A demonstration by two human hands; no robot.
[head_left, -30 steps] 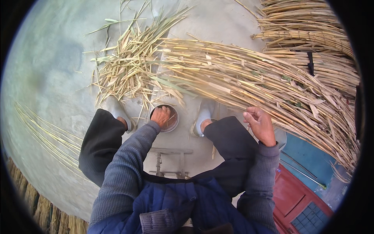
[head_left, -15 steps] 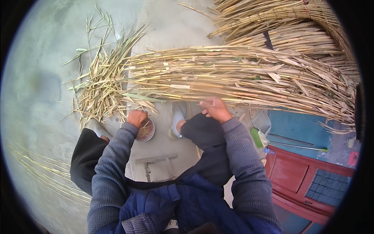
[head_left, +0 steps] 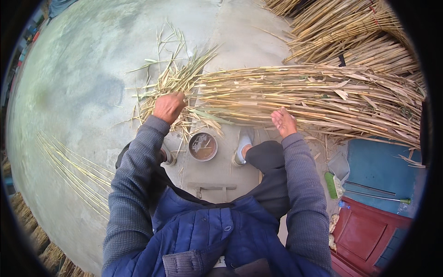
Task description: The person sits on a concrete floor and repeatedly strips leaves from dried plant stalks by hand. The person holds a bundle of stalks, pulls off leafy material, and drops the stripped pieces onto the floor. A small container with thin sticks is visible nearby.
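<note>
Pressing reed bundle point(head_left: 295, 94) at near edge: left hand point(head_left: 169, 106) curled, grip on leafy ends; right hand point(head_left: 284, 122) flat, fingers spread, grasping nothing; bare concrete floor point(head_left: 83, 78) upper left.

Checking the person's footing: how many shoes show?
2. One pale shoe right of the round bowl, below the reed bundle; one shoe left of the bowl, mostly hidden by the left sleeve.

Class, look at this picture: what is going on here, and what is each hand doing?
A seated person leans over a long bundle of dry reeds lying across the concrete ground. The left hand grips the leafy, frayed end; the right hand presses on the stalks further along. A small round metal bowl sits between the feet.
</note>
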